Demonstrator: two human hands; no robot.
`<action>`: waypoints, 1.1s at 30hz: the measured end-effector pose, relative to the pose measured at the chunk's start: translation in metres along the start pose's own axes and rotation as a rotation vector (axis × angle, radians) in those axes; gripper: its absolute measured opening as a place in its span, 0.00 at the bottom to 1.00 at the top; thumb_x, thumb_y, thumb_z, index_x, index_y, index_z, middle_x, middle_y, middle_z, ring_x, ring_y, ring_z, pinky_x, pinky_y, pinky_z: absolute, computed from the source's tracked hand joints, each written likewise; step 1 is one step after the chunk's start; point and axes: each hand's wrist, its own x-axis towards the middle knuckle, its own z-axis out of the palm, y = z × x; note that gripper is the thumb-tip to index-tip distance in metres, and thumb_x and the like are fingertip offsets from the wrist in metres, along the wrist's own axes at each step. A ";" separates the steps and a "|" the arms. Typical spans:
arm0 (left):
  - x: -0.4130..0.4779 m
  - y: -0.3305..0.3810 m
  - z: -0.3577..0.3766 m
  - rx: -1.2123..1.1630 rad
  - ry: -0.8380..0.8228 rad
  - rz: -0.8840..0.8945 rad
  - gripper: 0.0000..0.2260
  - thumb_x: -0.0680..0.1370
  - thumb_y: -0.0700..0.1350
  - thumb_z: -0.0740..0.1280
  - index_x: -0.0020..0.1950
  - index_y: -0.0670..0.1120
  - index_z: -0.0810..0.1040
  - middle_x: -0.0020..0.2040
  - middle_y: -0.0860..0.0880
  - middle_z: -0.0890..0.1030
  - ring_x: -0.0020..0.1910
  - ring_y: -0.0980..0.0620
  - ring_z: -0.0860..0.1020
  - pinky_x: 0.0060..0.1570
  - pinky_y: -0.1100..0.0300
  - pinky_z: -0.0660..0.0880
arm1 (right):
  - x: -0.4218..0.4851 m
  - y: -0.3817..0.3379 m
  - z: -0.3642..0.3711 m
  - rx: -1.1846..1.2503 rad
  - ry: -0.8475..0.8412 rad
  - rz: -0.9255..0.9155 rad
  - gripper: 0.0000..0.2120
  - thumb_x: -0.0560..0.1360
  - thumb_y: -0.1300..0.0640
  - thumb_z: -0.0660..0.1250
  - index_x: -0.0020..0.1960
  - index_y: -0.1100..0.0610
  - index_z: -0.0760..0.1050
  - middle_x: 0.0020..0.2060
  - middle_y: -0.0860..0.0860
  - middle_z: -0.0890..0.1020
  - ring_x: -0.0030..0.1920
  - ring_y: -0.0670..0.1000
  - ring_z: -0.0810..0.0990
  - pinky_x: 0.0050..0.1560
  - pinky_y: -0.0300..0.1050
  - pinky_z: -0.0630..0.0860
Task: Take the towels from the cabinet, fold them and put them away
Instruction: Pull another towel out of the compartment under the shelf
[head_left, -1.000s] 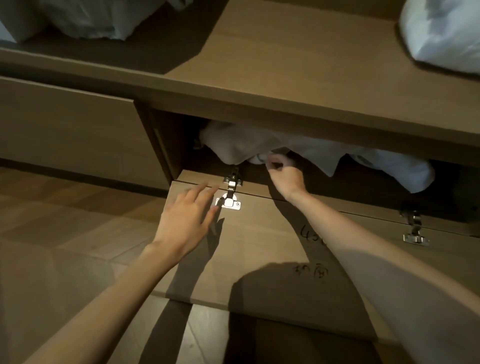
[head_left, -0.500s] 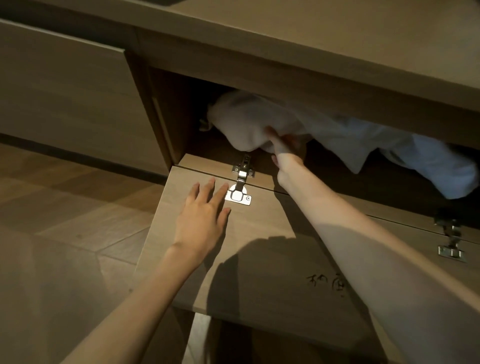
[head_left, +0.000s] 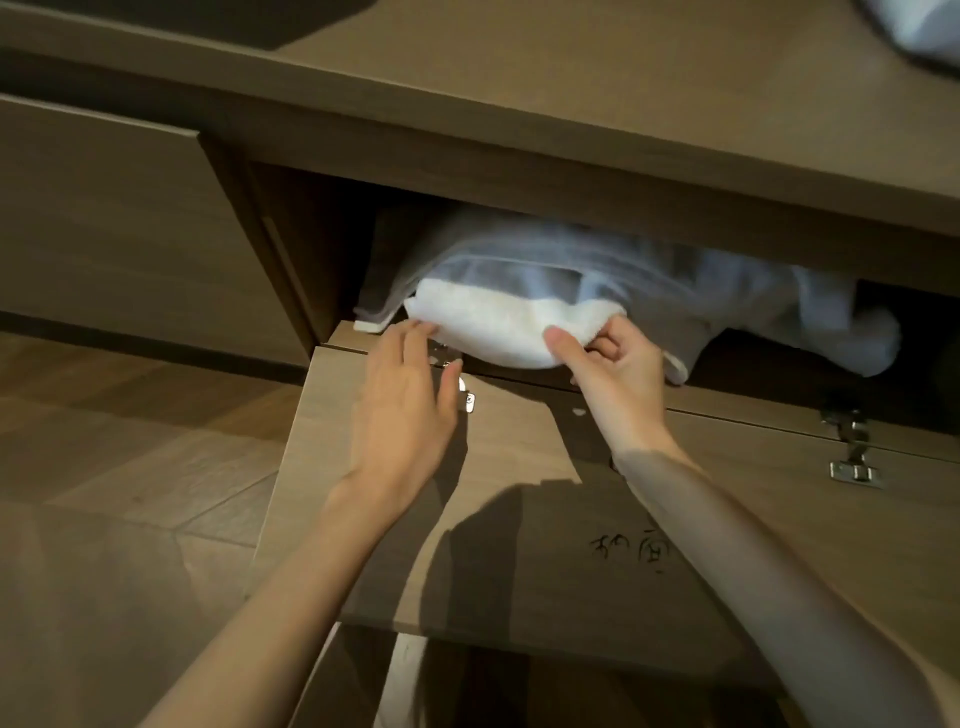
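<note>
White terry towel (head_left: 498, 325) is lying across the mouth of the cabinet (head_left: 311, 249), its long axis running left to right along the front edge, its rounded underside bulging out over the lip toward the person. Greyer towels (head_left: 675, 296) are lying bunched behind and to the right of it, deeper inside the cabinet. Right hand (head_left: 618, 374) is pinching the white towel's right end, thumb on the front face and fingers curled under it. Left hand (head_left: 405, 395) is reaching for the left end with fingers straight and relaxed, fingertips touching the towel's lower edge, palm hovering over the hinge (head_left: 465, 397) of the dropped-down door (head_left: 519, 467).
</note>
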 end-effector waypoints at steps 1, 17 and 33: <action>-0.001 0.006 0.000 0.017 0.041 0.002 0.18 0.79 0.49 0.65 0.67 0.43 0.70 0.65 0.45 0.71 0.63 0.49 0.70 0.58 0.59 0.71 | -0.006 0.000 -0.008 -0.033 -0.011 -0.009 0.07 0.73 0.59 0.73 0.42 0.56 0.75 0.38 0.48 0.81 0.38 0.44 0.80 0.40 0.35 0.74; 0.007 0.039 0.025 0.362 -0.016 0.304 0.25 0.74 0.52 0.71 0.69 0.51 0.71 0.65 0.44 0.73 0.60 0.39 0.71 0.54 0.45 0.72 | 0.046 0.008 -0.032 -0.880 0.023 -0.432 0.25 0.79 0.49 0.64 0.73 0.51 0.63 0.61 0.55 0.75 0.58 0.55 0.77 0.57 0.50 0.77; 0.009 0.038 0.033 0.373 -0.081 0.339 0.30 0.71 0.50 0.73 0.72 0.55 0.66 0.67 0.43 0.66 0.63 0.38 0.59 0.59 0.46 0.71 | 0.013 -0.004 -0.054 -0.860 0.150 -0.850 0.12 0.81 0.59 0.58 0.56 0.63 0.77 0.45 0.58 0.79 0.44 0.56 0.78 0.41 0.47 0.74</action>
